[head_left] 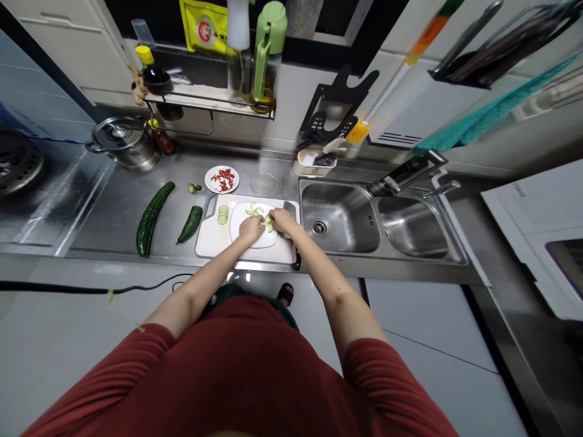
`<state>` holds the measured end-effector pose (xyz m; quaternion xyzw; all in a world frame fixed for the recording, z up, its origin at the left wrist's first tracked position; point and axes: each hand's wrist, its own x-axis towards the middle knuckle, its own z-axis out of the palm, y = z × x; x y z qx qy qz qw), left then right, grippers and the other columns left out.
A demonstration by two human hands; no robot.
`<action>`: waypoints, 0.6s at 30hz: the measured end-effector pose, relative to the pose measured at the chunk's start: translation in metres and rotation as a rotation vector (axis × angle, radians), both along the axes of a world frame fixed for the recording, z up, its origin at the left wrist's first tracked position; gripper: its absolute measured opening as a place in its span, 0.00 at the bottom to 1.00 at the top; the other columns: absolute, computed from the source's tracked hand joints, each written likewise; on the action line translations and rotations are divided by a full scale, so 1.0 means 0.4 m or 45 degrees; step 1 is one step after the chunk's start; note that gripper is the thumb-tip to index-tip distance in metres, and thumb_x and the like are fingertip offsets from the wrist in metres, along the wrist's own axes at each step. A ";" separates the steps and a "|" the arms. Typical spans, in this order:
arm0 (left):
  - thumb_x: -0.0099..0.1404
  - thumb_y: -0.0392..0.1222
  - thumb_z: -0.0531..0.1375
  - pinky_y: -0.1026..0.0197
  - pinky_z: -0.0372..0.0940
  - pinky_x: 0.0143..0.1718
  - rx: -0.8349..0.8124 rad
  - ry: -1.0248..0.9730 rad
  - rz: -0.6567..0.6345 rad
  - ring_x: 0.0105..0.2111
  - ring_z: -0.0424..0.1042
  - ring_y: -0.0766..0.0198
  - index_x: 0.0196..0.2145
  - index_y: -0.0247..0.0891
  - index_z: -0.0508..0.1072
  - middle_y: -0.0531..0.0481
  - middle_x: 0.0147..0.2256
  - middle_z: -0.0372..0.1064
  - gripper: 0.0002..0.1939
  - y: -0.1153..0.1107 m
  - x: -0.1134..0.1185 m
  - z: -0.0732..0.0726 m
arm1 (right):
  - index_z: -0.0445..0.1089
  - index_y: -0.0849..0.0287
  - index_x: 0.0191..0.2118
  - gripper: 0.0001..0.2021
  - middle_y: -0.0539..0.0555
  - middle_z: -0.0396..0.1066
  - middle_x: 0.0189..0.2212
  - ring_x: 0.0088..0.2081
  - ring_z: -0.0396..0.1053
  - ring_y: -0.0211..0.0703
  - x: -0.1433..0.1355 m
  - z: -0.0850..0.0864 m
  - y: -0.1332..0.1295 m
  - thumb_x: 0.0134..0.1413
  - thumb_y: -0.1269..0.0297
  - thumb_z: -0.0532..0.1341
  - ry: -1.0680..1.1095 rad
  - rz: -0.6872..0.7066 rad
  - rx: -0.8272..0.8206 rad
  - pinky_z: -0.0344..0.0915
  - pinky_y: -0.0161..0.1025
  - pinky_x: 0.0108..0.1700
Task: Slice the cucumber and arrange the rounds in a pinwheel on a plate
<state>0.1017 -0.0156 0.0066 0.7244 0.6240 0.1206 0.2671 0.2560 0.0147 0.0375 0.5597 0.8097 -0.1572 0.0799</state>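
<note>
My left hand (252, 229) is over the white plate (237, 213), fingers closed at a pale green cucumber slice near the plate's middle. My right hand (283, 221) reaches in from the right, its fingertips pinched on another of the cucumber slices (269, 227). More slices (255, 210) lie at the plate's far side. Under the plate is a light cutting board (210, 243), with a short row of cucumber slices (223, 214) on its left part. A knife (290, 209) rests along the board's right side, partly hidden by my right arm.
Left of the board lie a cut cucumber (190, 224), a whole cucumber (155, 218) and small cucumber ends (193, 189). Behind is a plate of chopped red pieces (222, 179). A lidded pot (125, 142) stands back left; a double sink (339, 218) is at right.
</note>
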 end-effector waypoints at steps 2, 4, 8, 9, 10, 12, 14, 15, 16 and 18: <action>0.63 0.39 0.56 0.57 0.63 0.42 0.059 0.017 -0.055 0.43 0.69 0.56 0.45 0.41 0.74 0.44 0.41 0.71 0.13 -0.006 -0.003 -0.003 | 0.72 0.62 0.45 0.11 0.63 0.71 0.44 0.45 0.68 0.48 0.001 0.000 0.000 0.61 0.70 0.54 -0.011 0.014 0.010 0.60 0.36 0.43; 0.64 0.39 0.55 0.57 0.63 0.44 0.132 0.040 -0.135 0.47 0.66 0.54 0.46 0.41 0.74 0.42 0.43 0.69 0.14 -0.014 -0.006 -0.004 | 0.72 0.62 0.45 0.11 0.63 0.70 0.45 0.46 0.67 0.48 0.003 0.000 0.000 0.62 0.69 0.54 -0.007 0.031 0.009 0.60 0.37 0.44; 0.67 0.38 0.52 0.57 0.63 0.46 0.209 0.072 -0.250 0.49 0.63 0.55 0.48 0.43 0.75 0.43 0.44 0.67 0.16 -0.025 -0.011 -0.011 | 0.72 0.61 0.45 0.11 0.62 0.70 0.44 0.47 0.66 0.48 0.008 0.000 -0.003 0.63 0.68 0.53 0.009 0.070 0.013 0.59 0.37 0.45; 0.67 0.38 0.52 0.57 0.63 0.46 0.218 0.072 -0.266 0.49 0.63 0.55 0.49 0.43 0.75 0.43 0.43 0.66 0.17 -0.026 -0.012 -0.013 | 0.72 0.61 0.44 0.11 0.62 0.70 0.44 0.47 0.66 0.48 0.009 0.000 -0.005 0.64 0.67 0.53 0.012 0.083 0.021 0.59 0.37 0.45; 0.67 0.38 0.52 0.57 0.63 0.46 0.225 0.072 -0.279 0.48 0.63 0.55 0.49 0.43 0.75 0.43 0.43 0.66 0.17 -0.026 -0.013 -0.015 | 0.72 0.60 0.44 0.11 0.61 0.70 0.43 0.47 0.65 0.48 0.010 0.000 -0.006 0.64 0.67 0.53 0.016 0.097 0.031 0.59 0.36 0.45; 0.67 0.37 0.52 0.57 0.63 0.46 0.236 0.075 -0.307 0.48 0.62 0.55 0.49 0.43 0.76 0.43 0.44 0.66 0.17 -0.024 -0.015 -0.019 | 0.73 0.60 0.43 0.12 0.60 0.70 0.43 0.46 0.65 0.47 0.012 -0.001 -0.008 0.64 0.67 0.52 0.023 0.113 0.051 0.59 0.36 0.44; 0.67 0.37 0.52 0.57 0.63 0.45 0.243 0.090 -0.338 0.48 0.62 0.55 0.50 0.43 0.75 0.43 0.44 0.66 0.18 -0.021 -0.017 -0.022 | 0.73 0.60 0.43 0.12 0.60 0.70 0.42 0.46 0.65 0.47 0.014 -0.001 -0.009 0.64 0.67 0.52 0.028 0.116 0.066 0.59 0.36 0.43; 0.67 0.37 0.52 0.57 0.63 0.45 0.243 0.100 -0.353 0.48 0.62 0.55 0.50 0.43 0.75 0.43 0.44 0.66 0.18 -0.019 -0.018 -0.022 | 0.73 0.60 0.43 0.13 0.60 0.70 0.42 0.46 0.64 0.47 0.015 -0.002 -0.010 0.64 0.67 0.52 0.032 0.115 0.072 0.58 0.36 0.43; 0.67 0.37 0.52 0.58 0.63 0.45 0.244 0.111 -0.365 0.48 0.62 0.55 0.50 0.43 0.75 0.43 0.44 0.66 0.18 -0.017 -0.018 -0.022 | 0.73 0.59 0.43 0.13 0.60 0.70 0.43 0.46 0.64 0.47 0.016 -0.003 -0.011 0.65 0.67 0.51 0.037 0.115 0.075 0.58 0.36 0.43; 0.67 0.37 0.51 0.58 0.63 0.44 0.242 0.128 -0.384 0.48 0.62 0.55 0.50 0.43 0.75 0.43 0.44 0.66 0.18 -0.015 -0.019 -0.021 | 0.73 0.59 0.43 0.13 0.60 0.69 0.43 0.46 0.63 0.48 0.019 -0.005 -0.014 0.65 0.66 0.51 0.046 0.110 0.082 0.58 0.37 0.43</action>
